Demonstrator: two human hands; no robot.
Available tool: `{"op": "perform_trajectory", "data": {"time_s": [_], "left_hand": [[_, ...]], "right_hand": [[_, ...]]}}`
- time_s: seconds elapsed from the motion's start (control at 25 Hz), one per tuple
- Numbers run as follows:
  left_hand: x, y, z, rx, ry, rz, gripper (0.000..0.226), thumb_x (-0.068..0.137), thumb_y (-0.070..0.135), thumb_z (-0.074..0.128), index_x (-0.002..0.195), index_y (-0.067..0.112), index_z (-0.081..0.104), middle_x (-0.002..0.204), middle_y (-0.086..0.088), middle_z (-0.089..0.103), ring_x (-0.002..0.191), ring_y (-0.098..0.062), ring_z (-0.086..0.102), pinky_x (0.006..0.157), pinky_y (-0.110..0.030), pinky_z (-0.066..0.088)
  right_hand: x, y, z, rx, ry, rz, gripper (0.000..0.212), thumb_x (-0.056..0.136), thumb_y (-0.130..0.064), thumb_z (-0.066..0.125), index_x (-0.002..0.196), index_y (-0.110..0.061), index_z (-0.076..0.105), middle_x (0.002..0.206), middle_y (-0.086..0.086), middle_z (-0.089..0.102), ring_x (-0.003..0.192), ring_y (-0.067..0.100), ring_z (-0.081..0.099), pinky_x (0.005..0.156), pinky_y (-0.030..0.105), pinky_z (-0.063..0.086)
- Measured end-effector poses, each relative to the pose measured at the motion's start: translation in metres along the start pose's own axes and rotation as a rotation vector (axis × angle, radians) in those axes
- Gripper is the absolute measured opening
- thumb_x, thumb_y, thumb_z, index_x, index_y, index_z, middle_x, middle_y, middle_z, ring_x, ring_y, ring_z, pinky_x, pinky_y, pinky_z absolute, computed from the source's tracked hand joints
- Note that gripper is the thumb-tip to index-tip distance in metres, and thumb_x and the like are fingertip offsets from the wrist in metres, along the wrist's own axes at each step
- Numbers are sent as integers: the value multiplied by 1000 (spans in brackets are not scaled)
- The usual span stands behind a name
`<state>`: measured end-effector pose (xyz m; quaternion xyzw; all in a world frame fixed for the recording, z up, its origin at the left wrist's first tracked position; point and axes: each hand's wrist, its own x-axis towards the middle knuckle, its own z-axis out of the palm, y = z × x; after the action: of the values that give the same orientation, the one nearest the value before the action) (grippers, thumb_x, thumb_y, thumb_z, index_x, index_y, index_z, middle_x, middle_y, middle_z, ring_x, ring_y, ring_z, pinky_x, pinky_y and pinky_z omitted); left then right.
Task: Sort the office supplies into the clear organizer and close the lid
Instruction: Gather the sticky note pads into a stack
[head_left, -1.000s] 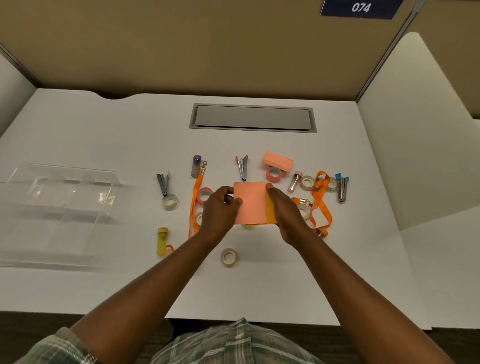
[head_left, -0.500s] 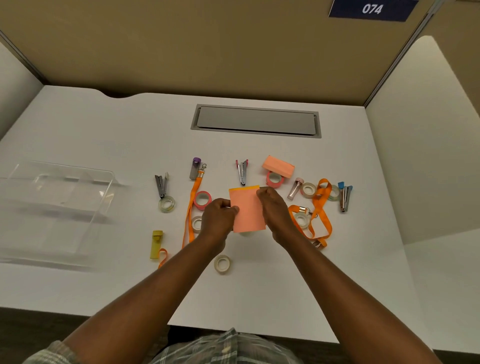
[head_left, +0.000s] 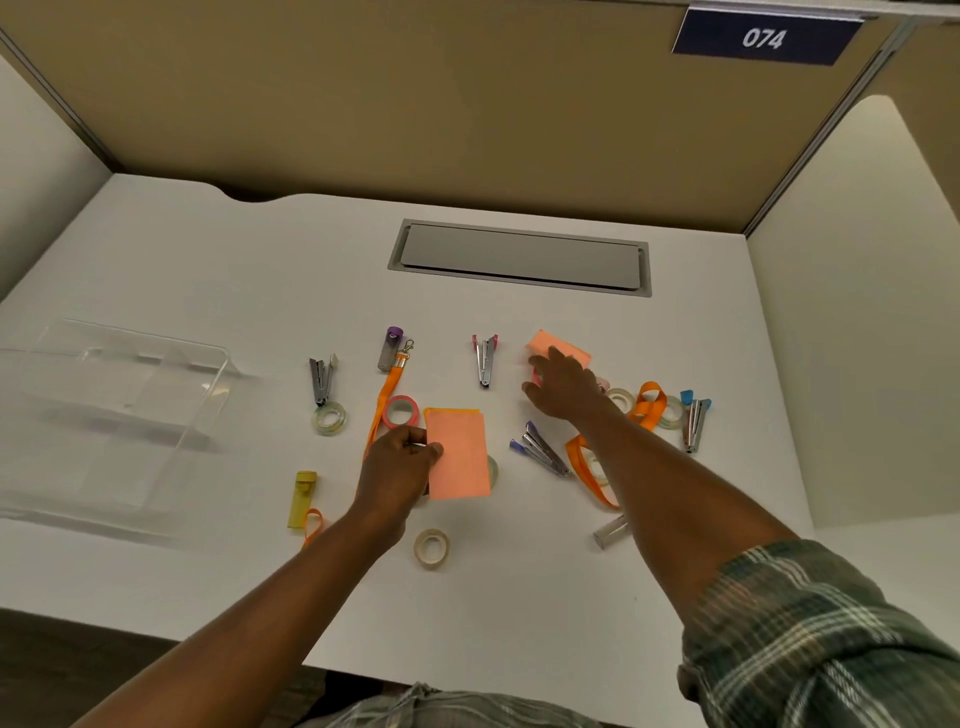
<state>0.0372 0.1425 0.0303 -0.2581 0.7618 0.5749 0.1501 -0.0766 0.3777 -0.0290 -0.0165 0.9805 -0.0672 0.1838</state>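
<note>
While the grip of the left hand (head_left: 402, 462) pinches a flat salmon paper pad (head_left: 458, 454) mid-way along the white tabletop (head_left: 208, 260), the right hand (head_left: 563, 389) hangs loose-fingered, empty, over a thick salmon notepad (head_left: 560, 347).

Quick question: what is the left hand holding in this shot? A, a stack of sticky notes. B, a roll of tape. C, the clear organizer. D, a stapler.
A: the left hand pinches the left edge of the stack of sticky notes, its peach top sheet facing the camera.
</note>
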Motion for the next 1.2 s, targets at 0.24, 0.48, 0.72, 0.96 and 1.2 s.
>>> {"op": "perform_trajectory", "data": {"time_s": [0.24,0.48,0.72,0.96,1.2], "left_hand": [[0,8,-3,-48,-16,35,12,93,14,64,104,10,64,101,-9,68,93,-29,66,76,-43,56],[-3,29,13,-197,-107,84,5,94,9,62,95,14,63,86,-2,69,80,-18,66,62,-27,53],[-10,7,38,99,0,187,11,93,19,64,103,17,65,97,-3,69,90,-20,64,80,-37,54],[-33,-20,57,350,-79,300,26,94,17,59,119,14,66,101,-5,72,87,-19,65,76,-33,54],[-49,-47,58,436,-76,453,14,94,11,54,103,13,65,86,-1,69,74,-14,60,61,-14,44]], "right_hand": [[-11,-5,-22,317,355,-31,40,102,-24,48,138,-8,53,141,11,57,125,31,55,104,41,43],[-86,-30,-23,1133,391,31,49,95,-3,46,133,-32,53,124,-2,63,104,18,62,71,20,48],[-149,-46,9,1537,134,283,39,96,-13,44,112,-44,59,110,-4,68,102,18,65,85,43,56],[-176,-48,37,1453,173,369,30,98,-11,40,117,-33,51,110,-7,60,98,14,59,70,29,49],[-200,-50,67,1297,292,376,26,98,-8,46,116,-21,57,110,2,66,100,18,62,81,30,54]]}}
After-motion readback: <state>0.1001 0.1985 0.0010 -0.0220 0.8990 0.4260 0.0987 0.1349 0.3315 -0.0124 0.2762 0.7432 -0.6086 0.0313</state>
